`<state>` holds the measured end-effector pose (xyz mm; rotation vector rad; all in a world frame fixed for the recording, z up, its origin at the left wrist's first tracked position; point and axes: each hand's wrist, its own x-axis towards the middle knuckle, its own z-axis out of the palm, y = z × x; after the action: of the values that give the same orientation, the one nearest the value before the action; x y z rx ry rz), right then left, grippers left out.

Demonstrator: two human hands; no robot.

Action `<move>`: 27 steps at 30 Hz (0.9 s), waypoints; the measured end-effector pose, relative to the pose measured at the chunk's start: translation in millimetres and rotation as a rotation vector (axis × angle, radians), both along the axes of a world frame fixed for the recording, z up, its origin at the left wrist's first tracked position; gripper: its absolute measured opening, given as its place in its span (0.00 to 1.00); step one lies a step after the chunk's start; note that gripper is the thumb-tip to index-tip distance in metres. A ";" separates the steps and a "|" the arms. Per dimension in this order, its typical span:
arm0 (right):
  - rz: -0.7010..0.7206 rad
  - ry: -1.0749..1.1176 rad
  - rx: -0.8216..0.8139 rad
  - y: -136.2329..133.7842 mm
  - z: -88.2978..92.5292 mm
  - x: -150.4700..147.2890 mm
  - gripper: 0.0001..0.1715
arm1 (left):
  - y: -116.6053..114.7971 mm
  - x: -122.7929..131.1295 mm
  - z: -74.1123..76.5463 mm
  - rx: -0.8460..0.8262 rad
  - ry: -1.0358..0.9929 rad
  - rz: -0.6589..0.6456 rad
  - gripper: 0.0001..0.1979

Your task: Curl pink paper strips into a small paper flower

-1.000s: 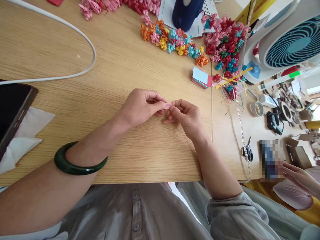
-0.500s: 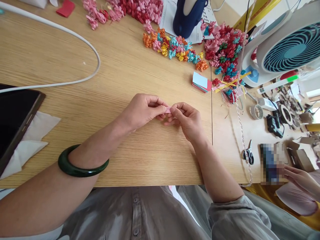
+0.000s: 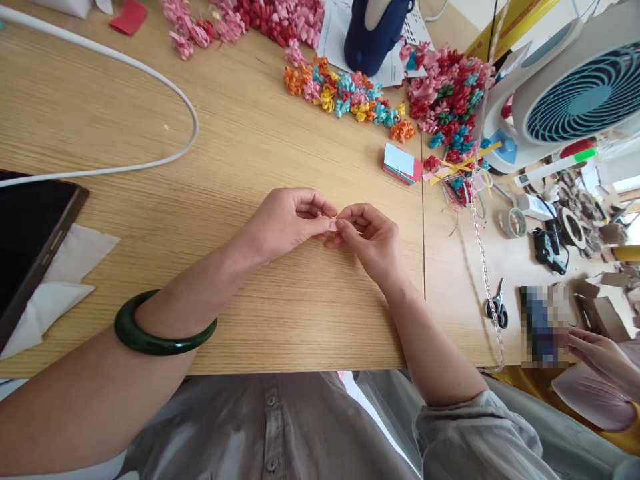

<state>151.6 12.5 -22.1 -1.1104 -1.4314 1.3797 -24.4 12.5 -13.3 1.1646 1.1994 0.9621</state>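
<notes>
Between my fingertips is a small strip of pink paper (image 3: 333, 226), mostly covered by the fingers. My left hand (image 3: 287, 221) pinches its left end between thumb and forefinger. From the other side, my right hand (image 3: 373, 239) closes thumb and forefinger on the right end. Both hands meet just above the wooden table (image 3: 280, 300), fingertips almost touching. A dark green bangle (image 3: 163, 343) circles my left forearm. To the upper right of my hands lies a small stack of coloured paper (image 3: 400, 163), pale blue on top.
Colourful paper flowers (image 3: 350, 93) lie in heaps along the back, near a navy bottle (image 3: 373, 37). A fan (image 3: 575, 100) stands at right behind a hanging twisted cord (image 3: 479, 240). Scissors (image 3: 497, 308) lie near another person's hand (image 3: 597, 353). At left are a tablet (image 3: 37, 227) and white cable (image 3: 193, 120).
My fingertips have shifted slightly around the pink strip, and my right hand has edged a little up and left. Both hands still hold it.
</notes>
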 end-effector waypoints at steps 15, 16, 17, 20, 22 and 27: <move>0.034 -0.077 0.138 -2.8 -1.3 -0.2 0.06 | 4.3 -8.7 3.0 -0.005 0.070 -0.109 0.11; 0.040 -0.077 0.141 -2.9 -1.5 -0.2 0.05 | 4.4 -9.6 3.6 -0.011 0.075 -0.113 0.11; 0.045 -0.073 0.141 -3.0 -1.7 -0.1 0.05 | 4.3 -10.1 4.5 -0.020 0.073 -0.113 0.11; 0.055 -0.041 0.130 -2.3 -2.8 -0.1 0.04 | 2.8 -10.0 8.1 -0.044 0.040 -0.090 0.10; 0.059 -0.025 0.125 -1.7 -3.7 0.1 0.04 | 1.4 -8.8 9.8 -0.067 0.022 -0.081 0.10; 0.065 -0.043 0.124 -2.1 -4.5 -0.1 0.05 | -1.2 -4.2 8.3 -0.059 0.042 -0.044 0.10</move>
<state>151.6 10.4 -26.6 -1.0268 -1.5745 1.2996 -28.6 11.3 -5.0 1.1650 1.2231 0.8679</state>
